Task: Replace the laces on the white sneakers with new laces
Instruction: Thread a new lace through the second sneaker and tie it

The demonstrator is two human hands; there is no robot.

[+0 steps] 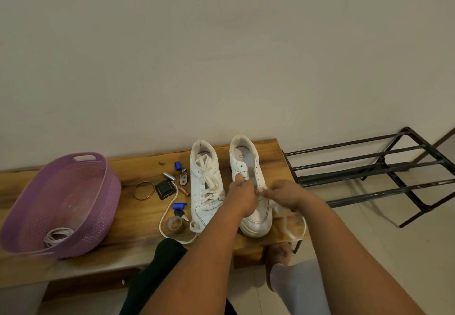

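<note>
On the bench (128, 218), the basket (61, 204) at far left holds a coiled lace (57, 236); the laced sneaker (206, 189) lies lengthwise, toe toward you. Beside it, your left hand (242, 197) grips the unlaced sneaker (251, 186), likewise toe toward you, while your right hand (285, 195) pinches a blurred lace end (259, 191) at its eyelets.

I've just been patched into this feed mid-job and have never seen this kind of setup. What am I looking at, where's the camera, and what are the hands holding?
There is no machine here: a person works with bare hands, and the single camera sits on their head, looking down. On the wooden bench stand two white sneakers. The left sneaker is laced; the right sneaker shows empty upper eyelets. The left hand steadies the right sneaker, thumb on its eyelet row. The right hand pinches a white lace trailing off the bench edge. Also there: a purple basket with coiled laces, plus small clutter such as a bracelet and keys.
</note>
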